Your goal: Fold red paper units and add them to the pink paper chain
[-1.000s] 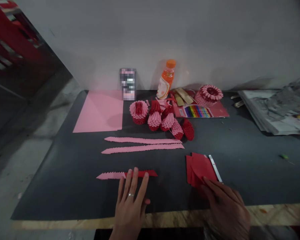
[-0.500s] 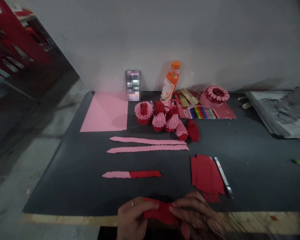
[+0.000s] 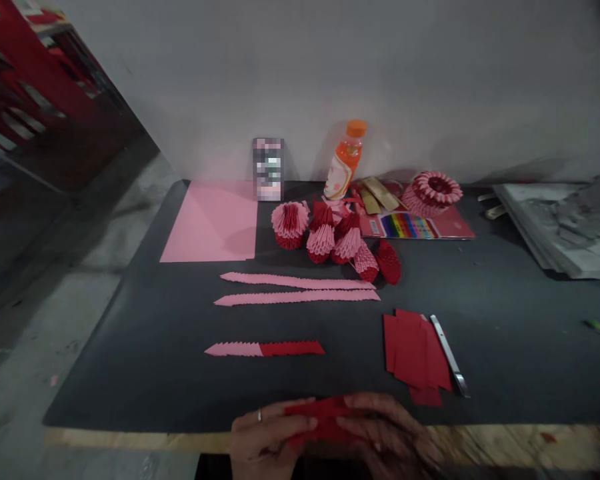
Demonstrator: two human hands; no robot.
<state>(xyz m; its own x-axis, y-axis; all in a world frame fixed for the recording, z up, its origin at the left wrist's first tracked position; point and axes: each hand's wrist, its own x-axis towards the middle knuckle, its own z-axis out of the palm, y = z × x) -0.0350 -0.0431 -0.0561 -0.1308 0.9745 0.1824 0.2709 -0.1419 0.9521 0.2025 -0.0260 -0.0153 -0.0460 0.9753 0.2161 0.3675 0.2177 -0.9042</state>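
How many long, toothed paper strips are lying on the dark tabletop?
3. The upper all-pink strip and the lower all-pink strip lie close together mid-table; the pink-and-red strip lies nearer the front edge of the dark tabletop.

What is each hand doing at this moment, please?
Left hand: closed on the red paper, near the table's front edge.
Right hand: closed on the same paper.

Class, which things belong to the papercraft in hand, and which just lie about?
Seems part of it:
- held red paper
- red paper slips
- slim metal tool
- pink-and-red strip
- two pink strips

Seems lying about:
- orange bottle
- green scrap
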